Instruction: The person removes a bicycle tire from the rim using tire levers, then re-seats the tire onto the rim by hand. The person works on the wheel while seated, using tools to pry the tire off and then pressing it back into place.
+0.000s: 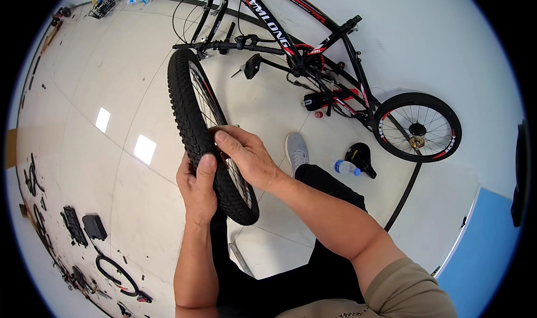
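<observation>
- The wheel, with a knobby black tyre, stands upright in front of the person, above the lap.
- The left hand grips the tyre's lower part, thumb pressed on the tread, fingers curled behind.
- The right hand closes over the tyre just above, thumb on the tread, fingers wrapped over the rim side.
- The two hands are touching.
- Behind, a black-and-red bike lies on the floor, its rear wheel still fitted.
- A saddle and a bottle lie near the grey shoe.
- Small parts lie scattered at the left.
</observation>
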